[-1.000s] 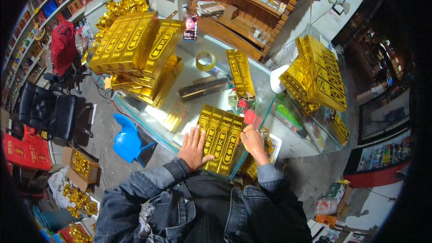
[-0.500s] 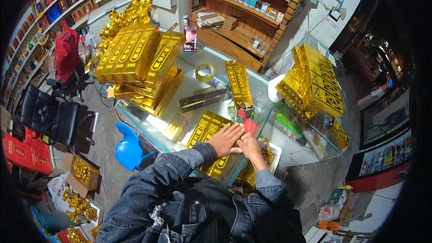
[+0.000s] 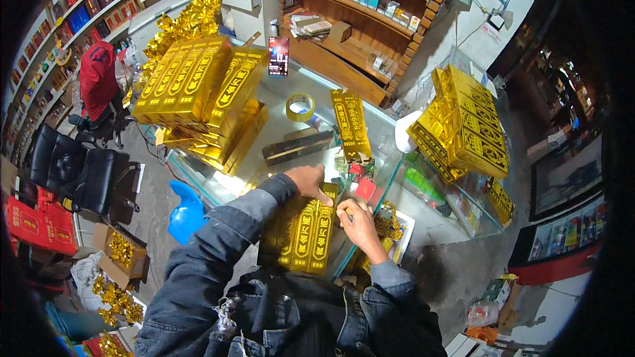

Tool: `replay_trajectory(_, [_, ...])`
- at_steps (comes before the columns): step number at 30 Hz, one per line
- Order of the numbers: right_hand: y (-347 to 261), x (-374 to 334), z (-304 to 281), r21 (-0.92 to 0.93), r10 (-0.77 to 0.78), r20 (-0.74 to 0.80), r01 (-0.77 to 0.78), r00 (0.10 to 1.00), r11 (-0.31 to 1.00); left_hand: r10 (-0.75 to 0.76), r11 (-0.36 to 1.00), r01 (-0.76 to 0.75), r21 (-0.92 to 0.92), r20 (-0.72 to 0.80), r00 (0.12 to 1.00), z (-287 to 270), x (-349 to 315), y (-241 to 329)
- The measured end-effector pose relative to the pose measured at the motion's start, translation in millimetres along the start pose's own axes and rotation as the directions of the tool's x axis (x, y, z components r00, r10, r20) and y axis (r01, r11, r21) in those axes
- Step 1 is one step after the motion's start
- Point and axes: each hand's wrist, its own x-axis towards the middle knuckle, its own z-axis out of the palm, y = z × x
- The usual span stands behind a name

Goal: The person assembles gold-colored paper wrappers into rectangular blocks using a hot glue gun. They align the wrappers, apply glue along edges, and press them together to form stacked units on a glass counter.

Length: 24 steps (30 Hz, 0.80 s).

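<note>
A flat gold box (image 3: pixel 307 235) with black printed strips lies on the glass counter right in front of me. My left hand (image 3: pixel 309 181) grips its far end, the thumb on the top face and the other fingers partly hidden past the edge. Close to the box's right side is my right hand (image 3: pixel 358 221), its fingers curled together; whatever they pinch, if anything, is too small to make out. Just beyond my right hand lies a small red packet (image 3: pixel 365 190). A longer gold piece (image 3: pixel 350 125) with black print rests farther back.
Gold boxes (image 3: pixel 185 79) are piled at the counter's left, and more gold boxes (image 3: pixel 473 119) at its right. A tape roll (image 3: pixel 300 107), a dark bar (image 3: pixel 297 147) and a lit phone (image 3: pixel 278 56) occupy the counter. A blue chair (image 3: pixel 185 211) stands left; a white tray (image 3: pixel 405 235) sits right.
The gold box has turned to point more straight away from me. My left hand has left my right hand and moved to the box's far end. My right hand has drawn slightly left and nearer.
</note>
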Motion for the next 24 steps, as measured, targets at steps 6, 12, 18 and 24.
replay_trajectory(6, [-67,-1,-64,-0.165,-0.247,-0.085,0.231,0.965,0.959,0.187,0.979,-0.203,-0.033,-0.272,0.944,-57,-84,32])
replay_trajectory(12, [-124,-26,-116,-0.24,-0.433,-0.23,0.38,0.872,0.893,0.265,0.951,-0.31,-0.007,-0.498,0.826,-117,-178,85])
replay_trajectory(18, [-170,-65,-182,-0.486,-0.86,-0.251,0.711,0.444,0.509,0.501,0.834,-0.512,0.205,-0.67,0.548,-142,-264,152])
replay_trajectory(24, [-210,-84,-183,-0.43,-0.774,-0.33,0.644,0.54,0.633,0.412,0.908,-0.394,0.139,-0.46,0.786,-156,-303,168])
